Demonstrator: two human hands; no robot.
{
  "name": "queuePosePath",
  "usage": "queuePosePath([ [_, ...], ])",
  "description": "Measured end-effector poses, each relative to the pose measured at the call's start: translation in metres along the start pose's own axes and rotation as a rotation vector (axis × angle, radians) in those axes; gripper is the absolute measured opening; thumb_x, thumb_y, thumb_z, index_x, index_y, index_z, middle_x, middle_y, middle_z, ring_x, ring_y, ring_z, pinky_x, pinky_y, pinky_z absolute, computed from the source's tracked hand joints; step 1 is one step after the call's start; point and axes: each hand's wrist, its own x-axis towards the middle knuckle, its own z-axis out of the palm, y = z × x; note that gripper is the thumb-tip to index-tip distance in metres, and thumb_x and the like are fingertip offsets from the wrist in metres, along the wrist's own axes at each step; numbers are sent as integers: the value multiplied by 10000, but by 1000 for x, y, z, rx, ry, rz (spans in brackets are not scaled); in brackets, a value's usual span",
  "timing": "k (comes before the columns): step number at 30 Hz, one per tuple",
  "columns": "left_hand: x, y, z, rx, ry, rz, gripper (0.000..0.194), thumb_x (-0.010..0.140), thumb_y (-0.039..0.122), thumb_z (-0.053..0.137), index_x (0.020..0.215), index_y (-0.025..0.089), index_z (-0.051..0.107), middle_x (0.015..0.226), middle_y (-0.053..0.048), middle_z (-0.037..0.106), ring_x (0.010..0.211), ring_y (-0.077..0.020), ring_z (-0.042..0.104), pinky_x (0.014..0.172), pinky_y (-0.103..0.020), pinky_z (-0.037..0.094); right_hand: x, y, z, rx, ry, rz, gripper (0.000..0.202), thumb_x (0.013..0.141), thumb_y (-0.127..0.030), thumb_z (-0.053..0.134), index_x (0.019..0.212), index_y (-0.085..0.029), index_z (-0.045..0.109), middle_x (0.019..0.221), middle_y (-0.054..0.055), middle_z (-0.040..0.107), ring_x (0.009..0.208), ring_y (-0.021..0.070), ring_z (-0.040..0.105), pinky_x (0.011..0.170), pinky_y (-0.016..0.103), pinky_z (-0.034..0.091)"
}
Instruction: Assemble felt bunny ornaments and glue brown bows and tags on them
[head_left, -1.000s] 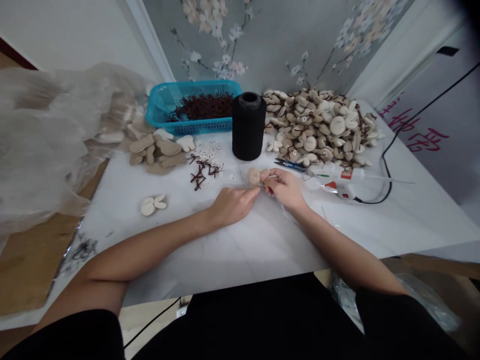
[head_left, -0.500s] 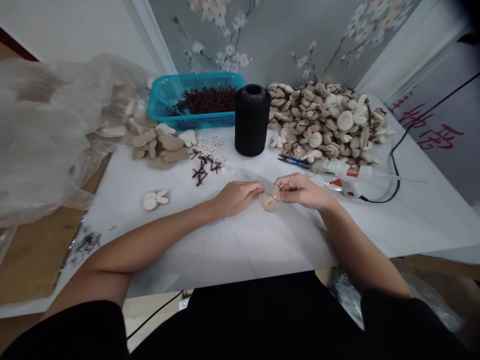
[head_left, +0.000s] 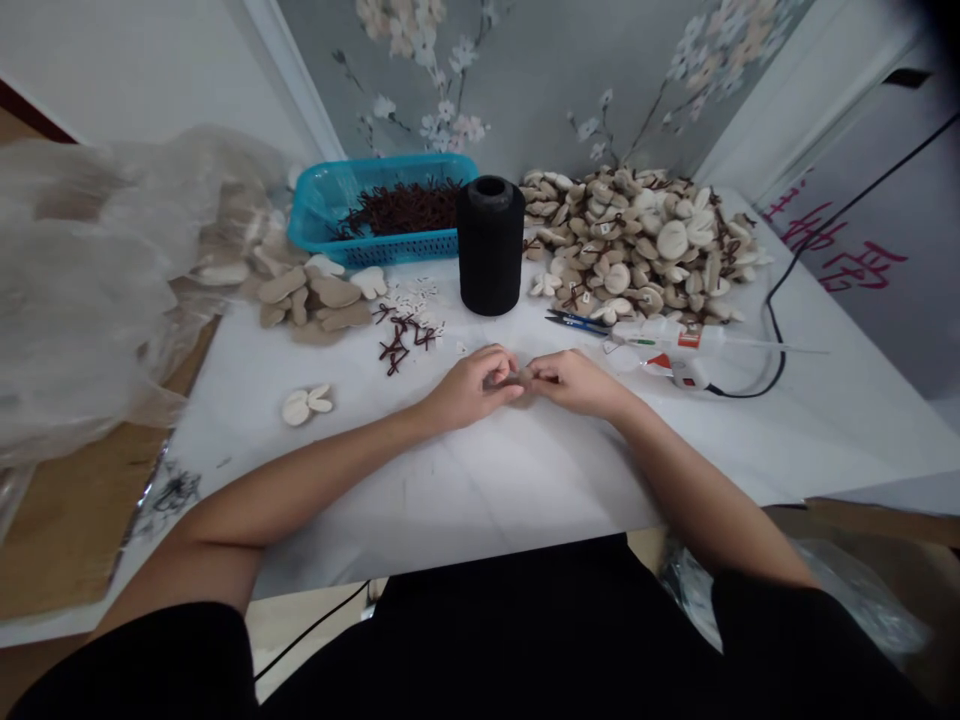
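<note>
Near the middle of the white table, a small beige fabric piece (head_left: 522, 391) is held between my two hands, mostly hidden by the fingers. My left hand (head_left: 474, 386) has its thumb and fingers curled around the piece's left side. From the right, my right hand (head_left: 573, 383) pinches it with fingertips pressed together. A finished-looking white bunny-shaped piece (head_left: 297, 408) lies flat to the left. Dark red bows (head_left: 394, 345) and small white tags (head_left: 420, 295) are scattered beyond my left hand.
A black thread cone (head_left: 490, 250) stands behind my hands, beside a blue basket (head_left: 315, 245) of dark red bows. Behind right is a heap of beige and white pieces (head_left: 637, 240); blue snips (head_left: 577, 322) and a corded glue gun (head_left: 667, 335) lie before it. Plastic bags (head_left: 82, 290) sit left.
My left hand has opened its curl and now grips the beige piece's left side. My right hand has shifted left, and the piece is more hidden. The whole view has moved slightly.
</note>
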Motion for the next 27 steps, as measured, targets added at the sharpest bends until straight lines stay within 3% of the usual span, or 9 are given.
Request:
queuePosePath([
  [2,4,5,0,-64,49,33,367,769,337,608,616,183,312,882,-42,580,798,-139,525,725,-280,402,4,0,3,0,21,16,224,781,-291,525,609,-159,580,497,-49,423,495,80,330,525,226,256],
  [4,9,6,1,-173,79,11,430,777,385,608,599,187,270,758,-17,553,725,-127,522,676,-269,391,9,0,5,14,44,24,231,770,-304,542,602,-154,593,507,-40,464,491,81,349,522,228,264],
  [8,20,0,5,-385,86,-60,543,741,468,646,570,193,211,520,60,342,511,-80,393,535,-245,323,16,3,8,53,79,35,202,748,-284,551,634,-154,655,523,-29,521,500,91,391,520,229,282],
  [12,29,-4,11,-556,113,-172,608,682,529,687,525,190,207,470,83,206,437,-50,261,467,-242,258,22,5,12,20,94,47,166,714,-214,533,647,-152,671,481,-38,499,477,89,382,523,230,295],
  [16,31,11,10,-692,122,-197,630,680,539,687,526,191,184,479,89,136,415,-38,196,457,-250,265,28,6,14,14,125,82,153,682,-188,538,681,-153,687,537,-12,572,522,108,457,556,228,334],
  [19,29,29,-1,-677,120,-199,651,666,593,673,543,195,173,485,86,126,412,-40,182,461,-260,280,32,8,13,-20,236,137,147,684,-198,537,682,-151,676,580,12,596,556,123,483,563,235,337],
  [22,28,36,-17,-590,109,-159,636,650,571,697,560,198,190,501,84,152,421,-43,209,468,-254,282,31,10,11,-12,325,145,195,728,-271,537,596,-148,613,522,-3,528,522,110,430,532,238,303],
  [24,24,29,-24,-475,115,-197,577,670,501,708,576,199,226,512,81,200,433,-49,252,465,-238,265,28,9,10,71,310,141,257,749,-327,538,565,-152,571,487,-23,482,488,96,394,507,233,288],
  [27,9,8,-26,-239,222,-296,456,687,436,702,627,193,321,564,71,319,487,-60,356,473,-216,277,21,4,13,300,216,163,276,765,-403,544,661,-151,591,473,-44,469,438,84,384,463,221,290],
])
